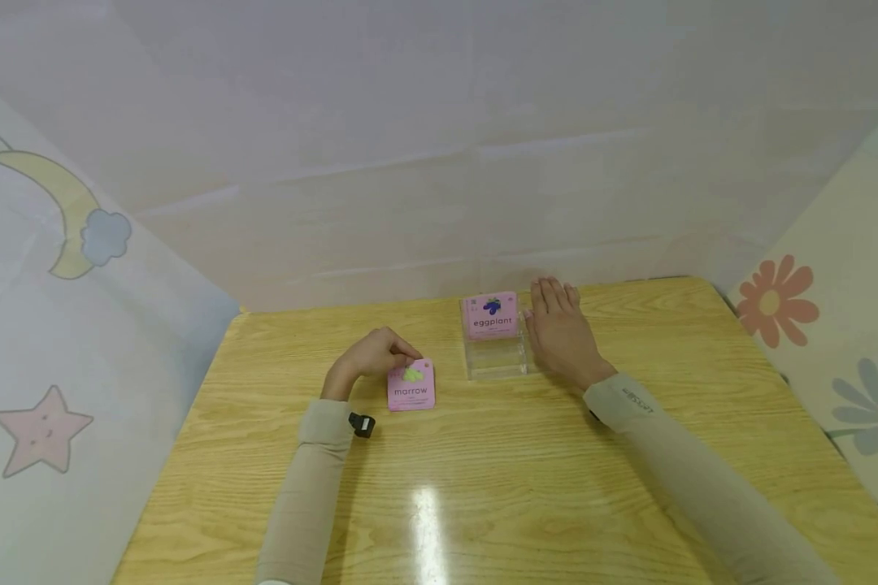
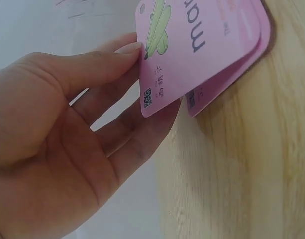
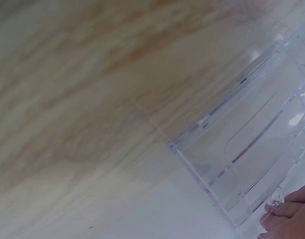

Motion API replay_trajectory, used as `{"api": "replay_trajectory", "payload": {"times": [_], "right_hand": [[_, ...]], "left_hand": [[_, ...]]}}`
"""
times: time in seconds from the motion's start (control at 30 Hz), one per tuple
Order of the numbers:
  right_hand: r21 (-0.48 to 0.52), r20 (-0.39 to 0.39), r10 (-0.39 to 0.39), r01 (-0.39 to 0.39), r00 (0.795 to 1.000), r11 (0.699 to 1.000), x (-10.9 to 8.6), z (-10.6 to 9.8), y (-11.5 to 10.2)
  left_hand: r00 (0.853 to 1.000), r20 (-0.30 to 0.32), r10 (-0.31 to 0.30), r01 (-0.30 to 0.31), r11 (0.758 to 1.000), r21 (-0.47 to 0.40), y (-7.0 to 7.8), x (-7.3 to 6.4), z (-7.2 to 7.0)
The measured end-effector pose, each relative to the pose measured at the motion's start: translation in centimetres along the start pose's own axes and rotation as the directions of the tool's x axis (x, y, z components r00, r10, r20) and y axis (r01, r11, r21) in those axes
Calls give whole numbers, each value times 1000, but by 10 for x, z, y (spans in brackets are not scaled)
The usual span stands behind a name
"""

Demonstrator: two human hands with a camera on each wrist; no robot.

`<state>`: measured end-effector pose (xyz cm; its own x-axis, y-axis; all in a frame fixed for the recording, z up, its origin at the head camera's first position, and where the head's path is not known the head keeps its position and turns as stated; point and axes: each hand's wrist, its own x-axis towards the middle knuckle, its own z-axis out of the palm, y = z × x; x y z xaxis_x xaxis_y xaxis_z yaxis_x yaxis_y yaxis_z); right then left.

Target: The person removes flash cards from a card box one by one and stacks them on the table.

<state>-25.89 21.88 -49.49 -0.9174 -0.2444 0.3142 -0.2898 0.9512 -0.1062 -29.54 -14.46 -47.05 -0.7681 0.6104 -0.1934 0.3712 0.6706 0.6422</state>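
My left hand point(image 1: 369, 355) pinches the edge of a pink "marrow" card point(image 1: 411, 396) between thumb and fingers. In the left wrist view the marrow card point(image 2: 212, 55) is lifted at one end above another pink card point(image 2: 212, 95), the thumb on its face and fingers behind. A clear plastic card holder point(image 1: 499, 370) stands to the right, with a pink "eggplant" card point(image 1: 492, 327) in its rear part. My right hand point(image 1: 562, 337) lies along the holder's right side, fingers mostly straight. The right wrist view shows the holder point(image 3: 256, 144) with fingertips point(image 3: 281, 219) at its edge.
The wooden table point(image 1: 483, 487) carries a bright glare streak near the front. A pale backdrop point(image 1: 439, 162) rises right behind its far edge. Printed side panels stand left and right, one with a moon point(image 1: 62, 199), the other with flowers point(image 1: 771, 302).
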Motion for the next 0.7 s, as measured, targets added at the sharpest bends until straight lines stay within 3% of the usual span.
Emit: {"api": "replay_trajectory", "payload": {"times": [0.33, 0.7], "right_hand": [[-15, 20, -2, 3, 1000, 1000, 0, -3, -2], [-11, -9, -13, 12, 1000, 1000, 0, -1, 0]], "left_hand": [[999, -25, -23, 23, 1000, -13, 0, 2, 6], [998, -44, -53, 51, 998, -41, 3, 0, 7]]}}
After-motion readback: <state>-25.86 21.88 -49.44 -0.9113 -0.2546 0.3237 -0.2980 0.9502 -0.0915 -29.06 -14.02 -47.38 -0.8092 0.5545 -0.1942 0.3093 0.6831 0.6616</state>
